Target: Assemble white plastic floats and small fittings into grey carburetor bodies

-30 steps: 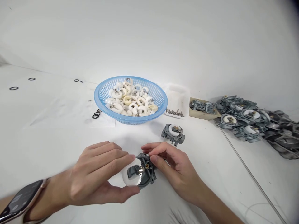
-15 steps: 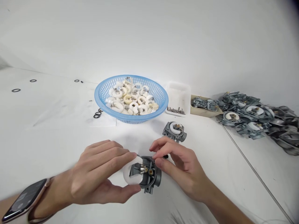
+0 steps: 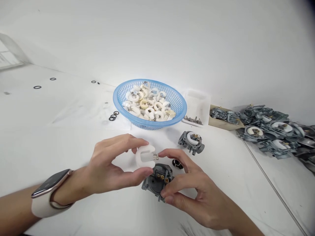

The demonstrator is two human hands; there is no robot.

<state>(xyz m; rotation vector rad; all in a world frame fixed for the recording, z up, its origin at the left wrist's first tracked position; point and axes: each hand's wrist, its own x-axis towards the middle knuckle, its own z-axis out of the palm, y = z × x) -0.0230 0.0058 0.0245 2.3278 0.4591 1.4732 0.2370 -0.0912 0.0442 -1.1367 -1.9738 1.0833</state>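
Observation:
A white C-shaped carburetor float is pinched between the thumb and fingers of my left hand, its metal hinge tab pointing right. Below it, on the table, sits a grey metal carburetor body with its bowl side up and brass jets showing inside. The index fingertip of my right hand reaches the hinge tab. Its thumb and another finger close on the carburetor's near right edge. A small black ring-shaped part lies just behind that hand, and another carburetor fitted with a float stands farther back.
Many floats fill a blue basket at the back. Beside it are a clear tray of metal pins and a cardboard box with carburetors. More carburetors are piled at right. Black O-rings lie at left.
My left hand has lifted the float up off the carburetor body. My right hand has moved down to the body's edge, its index finger out to the hinge tab. The view has shifted left.

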